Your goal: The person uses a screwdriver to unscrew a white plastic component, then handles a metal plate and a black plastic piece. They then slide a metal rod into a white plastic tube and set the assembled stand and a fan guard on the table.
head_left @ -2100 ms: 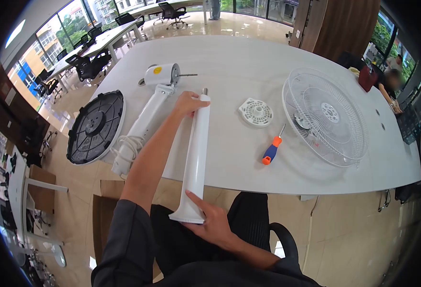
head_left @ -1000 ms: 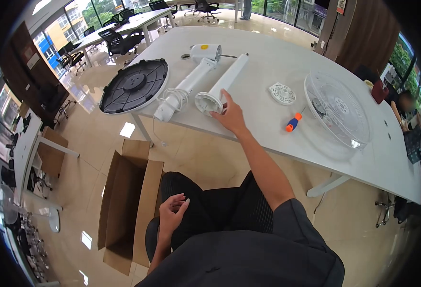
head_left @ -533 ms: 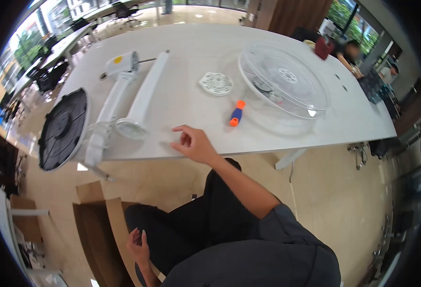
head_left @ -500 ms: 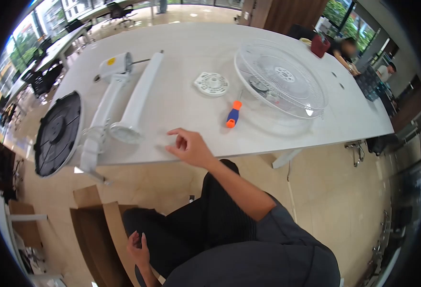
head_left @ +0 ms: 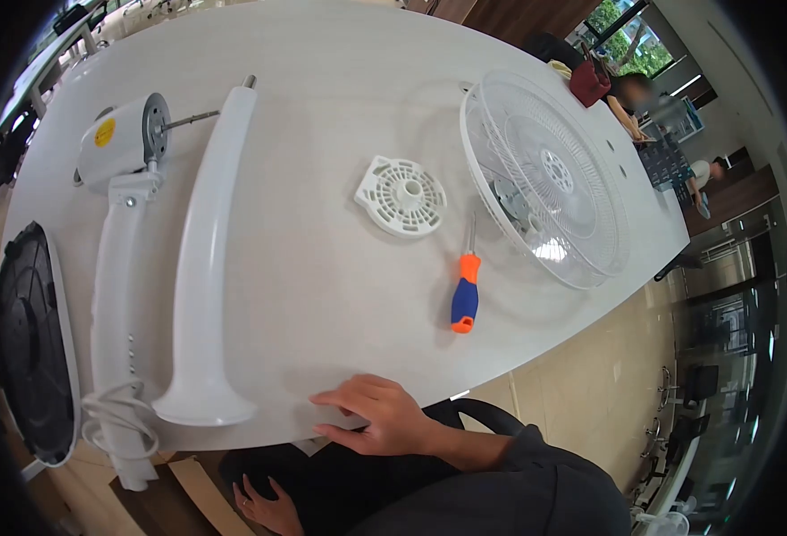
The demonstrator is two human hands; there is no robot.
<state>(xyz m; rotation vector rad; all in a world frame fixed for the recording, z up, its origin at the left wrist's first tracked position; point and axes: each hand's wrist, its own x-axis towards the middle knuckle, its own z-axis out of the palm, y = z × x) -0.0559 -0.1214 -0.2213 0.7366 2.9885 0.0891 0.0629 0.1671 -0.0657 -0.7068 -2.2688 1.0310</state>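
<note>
right hand [head_left: 385,420] now flat and empty on table [head_left: 340,107] edge (off the pole) | pole [head_left: 208,259] lies at its 10 o'clock, apart | left hand [head_left: 273,511] open in lap | pole set down

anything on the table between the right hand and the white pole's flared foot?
Nothing visible. The right hand rests flat on the table edge, just right of the white pole and its flared foot; only bare tabletop separates them. The screwdriver lies farther right, clear of that gap.
</note>
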